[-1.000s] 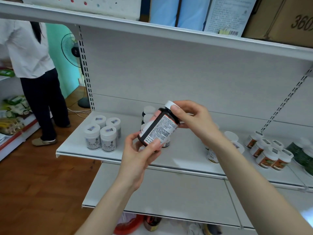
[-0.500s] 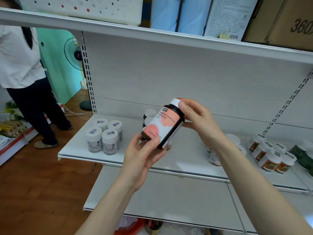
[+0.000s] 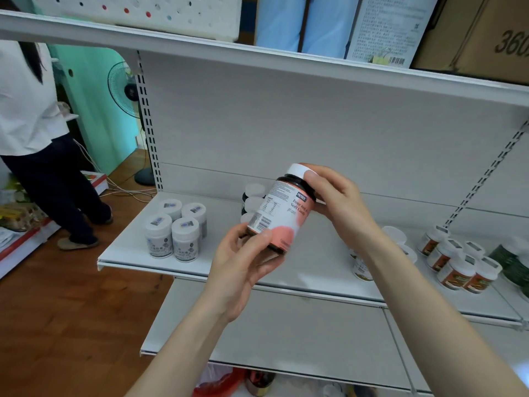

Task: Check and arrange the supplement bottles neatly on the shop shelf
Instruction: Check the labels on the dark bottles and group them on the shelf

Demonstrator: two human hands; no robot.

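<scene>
I hold a dark supplement bottle [image 3: 282,216] with a white cap and a pink-and-white label, tilted, above the white shelf [image 3: 223,262]. My left hand [image 3: 246,262] grips its base from below, thumb on the barcode side. My right hand [image 3: 337,202] curls round its cap and neck. Behind it, a few matching dark bottles [image 3: 252,199] stand at the back of the shelf, partly hidden. Several white jars [image 3: 177,230] stand in a block at the left. More white-capped jars with orange-green labels [image 3: 458,265] stand at the right.
A lower shelf [image 3: 286,333] juts out under my arms. Boxes sit on the upper shelf [image 3: 257,55]. A person in a white top [image 3: 34,133] stands at the left on the wooden floor, near a standing fan [image 3: 126,90]. Dark green jars [image 3: 512,259] sit at the far right.
The bottle has turned in my hands: first its white text panel faced me, then the pink front, now the side with barcode and name. Both hands kept their hold.
</scene>
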